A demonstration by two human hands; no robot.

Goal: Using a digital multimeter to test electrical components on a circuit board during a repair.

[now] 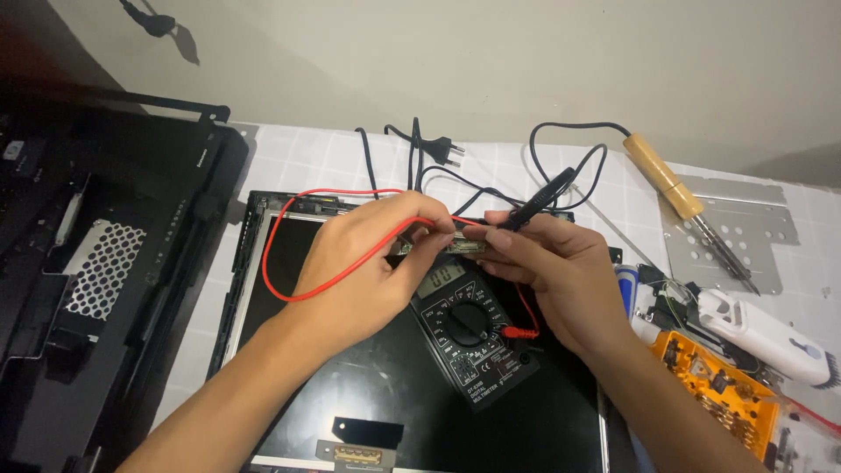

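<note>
The left hand (363,267) pinches the red probe; the right hand (561,276) pinches the black probe (536,203). Both are held to a small circuit strip (462,248) above the meter (473,328). The strip is judged light, thin and fragile, best gripped by its edges.

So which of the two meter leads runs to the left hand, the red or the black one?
The red lead: it loops wide over the dark panel into the left hand. The black lead sits in the right hand.
</note>
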